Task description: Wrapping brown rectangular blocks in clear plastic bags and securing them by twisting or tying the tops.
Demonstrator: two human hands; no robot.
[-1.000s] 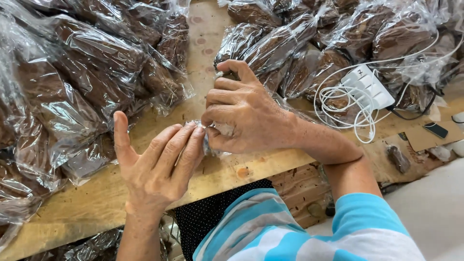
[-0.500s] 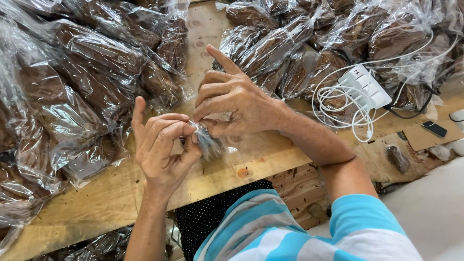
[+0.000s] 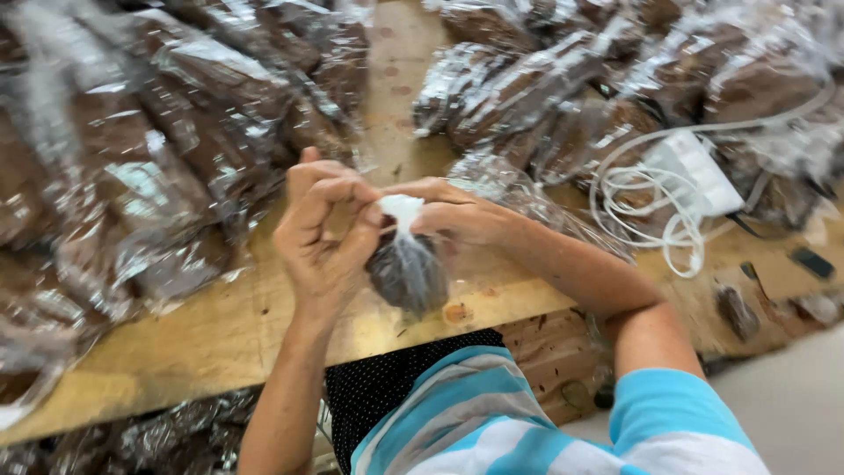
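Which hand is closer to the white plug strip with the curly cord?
Right. The right hand is nearer the white plug strip, pinching the small bag; the left hand grips the bag's far side, farther away.

Wooden tabletop [image 3: 220, 334] bearing two heaps of clear plastic bags filled with a brown material: the left heap [image 3: 132, 167] and the right heap [image 3: 563, 79], separated by a bare strip of wood. A white power adapter [image 3: 694, 171] with its coiled white cable [image 3: 642, 220] lies against the right heap. A small dark flat object [image 3: 811, 262] rests near the right edge.
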